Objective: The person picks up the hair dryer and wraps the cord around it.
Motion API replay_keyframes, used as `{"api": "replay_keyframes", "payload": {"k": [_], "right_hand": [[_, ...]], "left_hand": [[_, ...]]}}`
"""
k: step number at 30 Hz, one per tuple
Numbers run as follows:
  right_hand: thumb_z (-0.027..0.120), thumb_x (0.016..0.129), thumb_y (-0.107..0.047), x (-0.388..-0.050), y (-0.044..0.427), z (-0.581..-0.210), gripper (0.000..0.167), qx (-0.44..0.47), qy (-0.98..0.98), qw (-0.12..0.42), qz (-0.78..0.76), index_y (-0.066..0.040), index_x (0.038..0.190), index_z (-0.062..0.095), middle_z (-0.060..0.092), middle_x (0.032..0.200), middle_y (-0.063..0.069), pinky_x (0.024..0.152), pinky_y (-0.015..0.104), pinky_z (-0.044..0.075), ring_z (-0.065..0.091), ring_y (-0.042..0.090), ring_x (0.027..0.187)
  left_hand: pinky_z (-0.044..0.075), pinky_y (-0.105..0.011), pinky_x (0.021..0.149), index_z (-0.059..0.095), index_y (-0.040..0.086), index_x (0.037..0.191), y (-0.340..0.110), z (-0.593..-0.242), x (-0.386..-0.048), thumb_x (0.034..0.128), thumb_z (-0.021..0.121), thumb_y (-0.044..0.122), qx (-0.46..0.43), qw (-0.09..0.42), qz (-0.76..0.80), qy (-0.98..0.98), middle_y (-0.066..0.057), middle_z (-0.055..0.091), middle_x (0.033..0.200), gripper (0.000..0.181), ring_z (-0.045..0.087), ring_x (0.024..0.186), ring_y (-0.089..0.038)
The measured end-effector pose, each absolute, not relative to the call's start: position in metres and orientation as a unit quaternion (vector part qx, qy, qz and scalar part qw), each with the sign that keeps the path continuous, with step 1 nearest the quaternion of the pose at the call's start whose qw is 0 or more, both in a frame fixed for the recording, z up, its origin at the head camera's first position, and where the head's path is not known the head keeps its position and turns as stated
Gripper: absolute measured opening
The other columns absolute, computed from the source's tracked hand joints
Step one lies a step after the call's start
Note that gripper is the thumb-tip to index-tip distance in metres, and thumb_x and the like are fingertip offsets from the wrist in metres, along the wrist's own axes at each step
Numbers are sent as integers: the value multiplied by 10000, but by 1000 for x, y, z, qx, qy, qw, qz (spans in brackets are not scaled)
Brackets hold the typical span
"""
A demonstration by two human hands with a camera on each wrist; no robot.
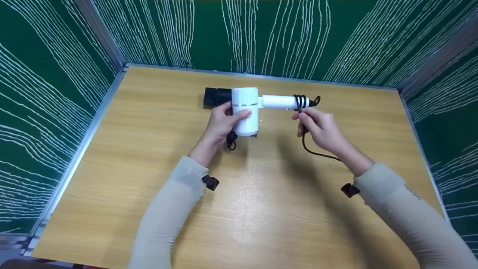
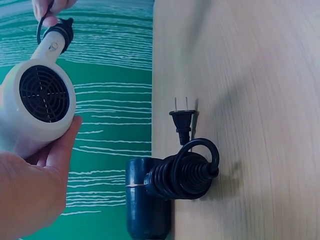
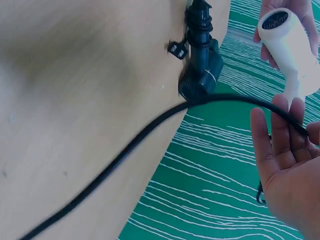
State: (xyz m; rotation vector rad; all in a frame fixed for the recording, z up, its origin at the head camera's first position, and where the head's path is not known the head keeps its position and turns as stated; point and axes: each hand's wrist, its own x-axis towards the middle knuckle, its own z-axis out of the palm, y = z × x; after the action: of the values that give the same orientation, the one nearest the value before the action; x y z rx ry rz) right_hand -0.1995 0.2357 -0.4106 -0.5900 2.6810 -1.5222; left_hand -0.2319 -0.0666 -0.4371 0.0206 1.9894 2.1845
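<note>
My left hand (image 1: 224, 121) grips the barrel of a white hair dryer (image 1: 245, 97), thumb across its front. The dryer's handle points right, with several turns of black cord (image 1: 301, 101) wound near its end. At that end my right hand (image 1: 320, 125) pinches the cord between thumb and fingers. From there the loose cord hangs down and runs right, behind the wrist. In the left wrist view the round intake grille (image 2: 44, 94) faces the camera. The white dryer is held above the table.
A black hair dryer (image 2: 150, 205) lies on the table behind the white one, its cord wrapped around its handle and its two-pin plug (image 2: 182, 120) beside it. The wooden table (image 1: 149, 157) is bordered by green walls (image 1: 209, 37) with white wavy lines.
</note>
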Motion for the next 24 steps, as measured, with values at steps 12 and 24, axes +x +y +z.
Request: {"api": "replay_keyframes", "payload": {"k": [12, 24], "right_hand": [[501, 1145, -147, -186, 235, -433, 283, -168, 799, 23, -577, 76, 1135, 674, 681, 849, 205, 751, 287, 641, 710, 193, 747], [508, 1138, -112, -160, 230, -462, 273, -165, 781, 53, -600, 97, 1128, 684, 661, 843, 211, 689, 289, 630, 699, 192, 702]], "left_hand": [[550, -442, 1074, 605, -16, 1434, -62, -439, -234, 958, 820, 179, -8, 97, 764, 638, -165, 678, 1350, 558, 674, 1213, -302], [567, -504, 1032, 595, -20, 1436, -65, -438, -241, 968, 779, 167, -29, 86, 805, 586, -186, 682, 1323, 536, 686, 1191, -332]]}}
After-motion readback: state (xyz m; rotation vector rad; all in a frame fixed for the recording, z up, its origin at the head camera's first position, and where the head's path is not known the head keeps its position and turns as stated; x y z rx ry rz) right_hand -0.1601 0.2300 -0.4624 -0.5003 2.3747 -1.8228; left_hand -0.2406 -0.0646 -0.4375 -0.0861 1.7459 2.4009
